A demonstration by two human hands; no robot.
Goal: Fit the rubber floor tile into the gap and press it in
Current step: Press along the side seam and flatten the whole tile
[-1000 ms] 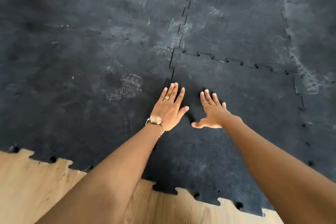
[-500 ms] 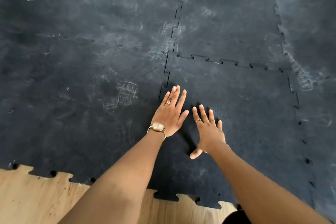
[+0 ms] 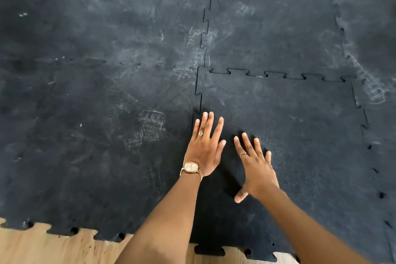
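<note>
A black rubber floor tile [image 3: 300, 135] with jigsaw edges lies in the gap among the other black tiles. Its top and left seams still show dark open lines. My left hand [image 3: 205, 148], with a gold watch and a ring, lies flat with fingers spread on the tile's left edge, right beside the left seam [image 3: 198, 100]. My right hand [image 3: 255, 167], also ringed, hovers or rests flat on the tile just to the right, fingers apart and thumb pointing down. Neither hand holds anything.
Scuffed black tiles [image 3: 107, 70] cover the floor to the left, far side and right. Bare wooden floor [image 3: 42, 246] shows along the near edge below the jigsaw tabs. My forearms cross the lower middle of the view.
My right hand has pulled back toward me and turned, its thumb now pointing down. My left hand has stayed flat at the left seam. The view has shifted slightly.
</note>
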